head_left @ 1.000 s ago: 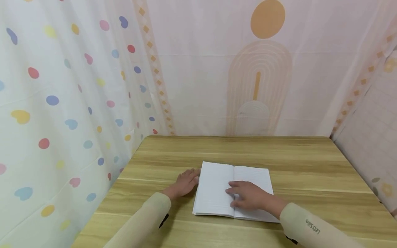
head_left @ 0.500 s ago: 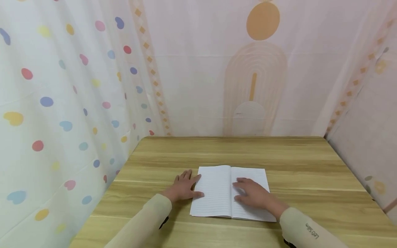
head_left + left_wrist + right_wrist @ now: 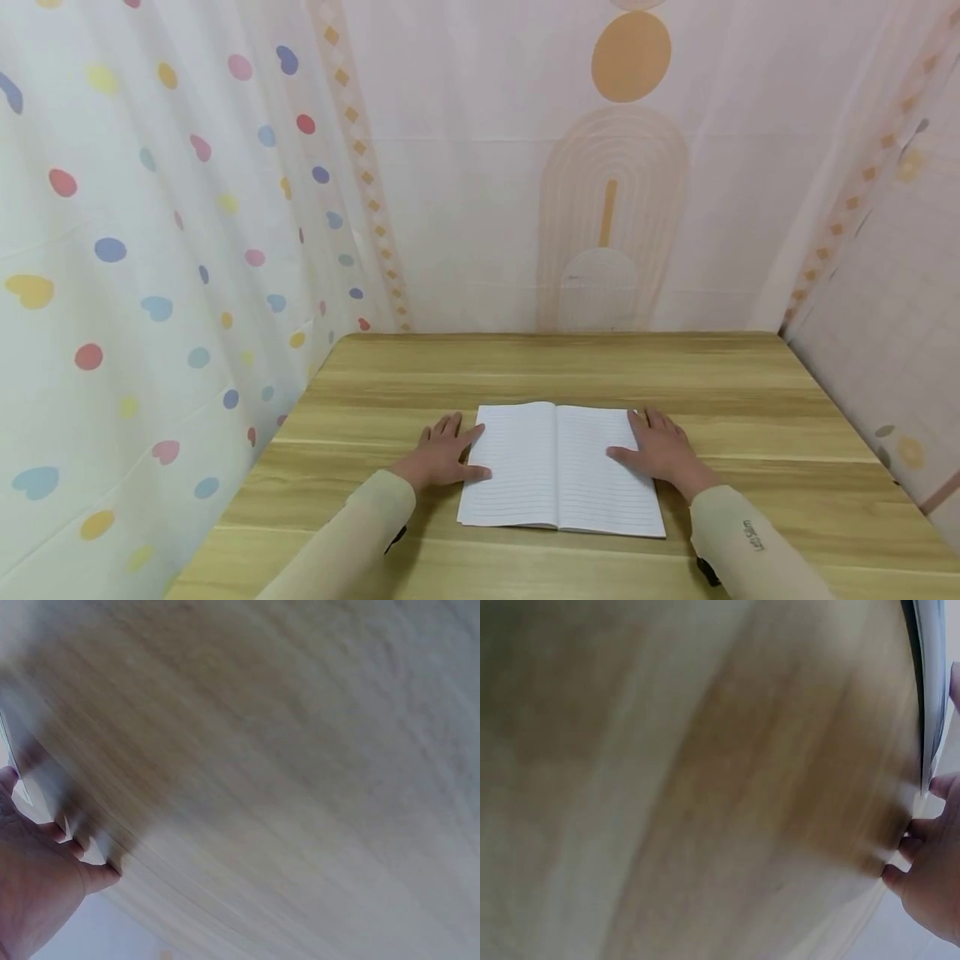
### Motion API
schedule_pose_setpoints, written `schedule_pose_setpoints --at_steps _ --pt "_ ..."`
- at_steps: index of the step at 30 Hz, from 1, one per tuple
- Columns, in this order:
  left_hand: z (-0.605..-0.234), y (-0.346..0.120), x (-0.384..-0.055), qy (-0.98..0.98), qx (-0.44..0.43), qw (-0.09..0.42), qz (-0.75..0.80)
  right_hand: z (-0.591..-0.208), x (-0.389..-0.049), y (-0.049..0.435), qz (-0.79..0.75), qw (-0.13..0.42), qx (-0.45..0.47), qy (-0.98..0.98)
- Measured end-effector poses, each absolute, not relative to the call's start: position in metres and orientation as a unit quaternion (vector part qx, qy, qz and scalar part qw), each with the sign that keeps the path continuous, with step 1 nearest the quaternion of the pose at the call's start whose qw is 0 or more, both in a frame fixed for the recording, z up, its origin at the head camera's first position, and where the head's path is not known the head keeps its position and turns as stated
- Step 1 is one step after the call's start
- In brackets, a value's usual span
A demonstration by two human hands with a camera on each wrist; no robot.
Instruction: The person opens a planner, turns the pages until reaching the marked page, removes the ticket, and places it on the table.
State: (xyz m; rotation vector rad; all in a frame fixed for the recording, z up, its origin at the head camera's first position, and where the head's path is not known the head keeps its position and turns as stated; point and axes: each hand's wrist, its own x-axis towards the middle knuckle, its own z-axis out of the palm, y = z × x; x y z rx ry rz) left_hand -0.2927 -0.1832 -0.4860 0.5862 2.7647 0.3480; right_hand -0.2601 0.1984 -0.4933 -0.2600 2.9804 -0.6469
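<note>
An open notebook (image 3: 557,492) with white lined pages lies flat on the wooden table. At its left edge my left hand (image 3: 441,454) is spread, thumb and index fingertip on the page margin, the other fingers on the wood. On the opposite side my right hand (image 3: 660,450) lies the same way, thumb and index finger over the right page and the rest past the edge. In the left wrist view, fingertips (image 3: 111,876) touch the tabletop beside the paper. The right wrist view shows the notebook's edge (image 3: 928,682) above the fingers of that hand.
The wooden tabletop (image 3: 540,367) extends around the notebook on all sides. A curtain with coloured dots (image 3: 157,308) hangs along the left, and a pale patterned curtain (image 3: 472,208) hangs behind the table's far edge.
My right hand has moved right from the middle of the notebook to its right edge. My left hand has spread, its thumb now on the left page, which lies flatter.
</note>
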Motion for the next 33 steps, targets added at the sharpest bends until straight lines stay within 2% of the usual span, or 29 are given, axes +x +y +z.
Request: schedule_pose_setpoints --at_steps 12,22,33 --pt "-0.487 -0.182 -0.293 0.962 0.202 0.144 0.117 -0.496 -0.257 0.197 -0.220 0.017 -0.079 0.972" --pt "-0.486 -0.181 -0.293 0.963 0.198 0.142 0.117 -0.494 -0.263 0.191 -0.263 -0.065 -0.060 0.961" --pt "-0.485 -0.182 -0.291 0.963 0.202 0.141 0.113 -0.470 -0.263 0.183 -0.431 -0.041 -0.009 0.902"
